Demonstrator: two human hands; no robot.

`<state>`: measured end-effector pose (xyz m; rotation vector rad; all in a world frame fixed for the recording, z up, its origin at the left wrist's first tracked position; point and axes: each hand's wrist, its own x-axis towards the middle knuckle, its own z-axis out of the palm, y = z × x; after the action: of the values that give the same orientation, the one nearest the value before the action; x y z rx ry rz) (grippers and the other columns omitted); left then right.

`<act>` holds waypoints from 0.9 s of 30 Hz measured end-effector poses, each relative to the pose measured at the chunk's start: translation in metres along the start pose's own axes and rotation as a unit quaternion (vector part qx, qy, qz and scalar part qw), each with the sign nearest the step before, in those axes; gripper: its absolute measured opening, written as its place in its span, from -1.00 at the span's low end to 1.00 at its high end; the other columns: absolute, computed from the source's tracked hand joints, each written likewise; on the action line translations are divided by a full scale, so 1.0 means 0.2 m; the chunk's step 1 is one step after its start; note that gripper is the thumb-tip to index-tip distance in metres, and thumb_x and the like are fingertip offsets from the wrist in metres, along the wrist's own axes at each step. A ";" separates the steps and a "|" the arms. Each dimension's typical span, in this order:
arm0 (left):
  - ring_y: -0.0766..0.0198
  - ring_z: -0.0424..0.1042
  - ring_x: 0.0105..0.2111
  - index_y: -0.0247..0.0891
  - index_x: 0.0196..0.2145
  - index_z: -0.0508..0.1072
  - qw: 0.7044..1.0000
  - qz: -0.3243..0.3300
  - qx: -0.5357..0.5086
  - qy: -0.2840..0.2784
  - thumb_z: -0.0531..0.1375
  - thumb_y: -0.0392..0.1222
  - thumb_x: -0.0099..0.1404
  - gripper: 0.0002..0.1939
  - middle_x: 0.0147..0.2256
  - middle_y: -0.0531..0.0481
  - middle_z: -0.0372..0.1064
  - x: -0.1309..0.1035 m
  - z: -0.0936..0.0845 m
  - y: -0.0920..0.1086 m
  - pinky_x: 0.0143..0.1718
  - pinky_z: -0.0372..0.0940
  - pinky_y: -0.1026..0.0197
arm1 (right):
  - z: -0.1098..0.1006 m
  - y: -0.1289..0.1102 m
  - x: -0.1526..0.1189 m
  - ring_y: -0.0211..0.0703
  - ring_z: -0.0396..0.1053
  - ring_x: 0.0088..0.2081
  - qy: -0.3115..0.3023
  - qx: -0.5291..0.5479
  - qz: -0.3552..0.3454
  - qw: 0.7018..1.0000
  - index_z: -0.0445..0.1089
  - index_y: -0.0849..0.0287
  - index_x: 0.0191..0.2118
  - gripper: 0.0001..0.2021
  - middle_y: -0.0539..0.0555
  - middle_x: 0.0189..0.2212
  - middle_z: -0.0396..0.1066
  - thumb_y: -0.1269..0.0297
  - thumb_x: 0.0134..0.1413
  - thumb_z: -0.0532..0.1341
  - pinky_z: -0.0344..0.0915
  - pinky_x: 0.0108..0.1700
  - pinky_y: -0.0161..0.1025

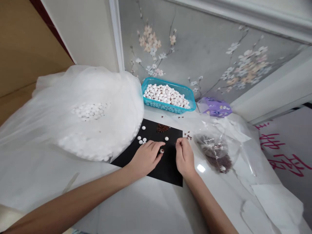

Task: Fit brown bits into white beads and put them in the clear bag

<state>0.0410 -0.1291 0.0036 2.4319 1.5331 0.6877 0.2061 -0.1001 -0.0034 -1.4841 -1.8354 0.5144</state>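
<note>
Over a black sheet, my left hand has thumb and fingers closed about a small white ball with a brown spot on it. To its right, my right hand is closed in a pinch near the sheet's edge; whatever is at its fingertips is too small to name. Just beyond the hands lies another white ball. Several more white balls rest by my left knuckles. A little heap of brown bits sits at the sheet's far side.
A teal plastic basket full of white balls stands against the wall. At left bulges a big translucent bag of white balls. A clear bag of brown bits and a purple packet are at right. Loose bits dot the table.
</note>
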 end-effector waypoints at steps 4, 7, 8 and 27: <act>0.16 0.31 -0.13 -0.24 -0.09 0.25 1.000 -0.014 0.001 -0.003 0.05 -0.22 0.26 -0.75 -0.13 -0.04 0.37 0.02 -0.09 -0.03 -0.14 0.21 0.12 | 0.02 -0.01 -0.03 -0.26 0.19 -0.46 -0.021 -0.007 -0.018 1.000 0.07 0.12 -0.41 -0.85 -0.04 -0.47 0.16 0.34 0.18 -0.11 0.11 -0.39 -0.29; 0.14 0.31 -0.18 -0.24 -0.19 0.32 0.997 -0.035 0.063 -0.020 0.04 -0.23 0.26 -0.83 -0.22 -0.03 0.38 0.03 -0.16 -0.08 -0.18 0.21 0.11 | 0.03 -0.01 -0.03 -0.27 0.20 -0.47 -0.035 -0.011 -0.018 0.999 0.11 0.13 -0.41 -0.87 -0.04 -0.45 0.17 0.34 0.16 -0.06 0.11 -0.41 -0.30; 0.13 0.31 -0.20 -0.25 -0.22 0.33 0.995 -0.048 0.084 -0.029 0.04 -0.23 0.25 -0.85 -0.25 -0.04 0.38 0.03 -0.18 -0.09 -0.20 0.21 0.11 | 0.03 -0.01 -0.02 -0.28 0.20 -0.48 -0.039 -0.010 -0.019 0.999 0.13 0.13 -0.42 -0.88 -0.04 -0.44 0.18 0.33 0.14 -0.03 0.12 -0.41 -0.31; 0.18 0.34 -0.18 -0.23 -0.13 0.29 0.998 -0.032 0.044 -0.038 -0.02 -0.29 0.30 -0.80 -0.21 -0.02 0.39 0.02 -0.16 -0.09 -0.20 0.24 0.15 | 0.03 -0.02 -0.06 -0.38 0.23 -0.57 0.048 0.004 -0.149 0.988 0.30 0.16 -0.48 -0.92 -0.03 -0.47 0.34 0.46 -0.06 0.13 0.19 -0.51 -0.40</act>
<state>0.0127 -0.1191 0.0252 2.4302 1.6359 0.5194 0.1997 -0.1115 -0.0070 -1.1792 -1.9311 0.2986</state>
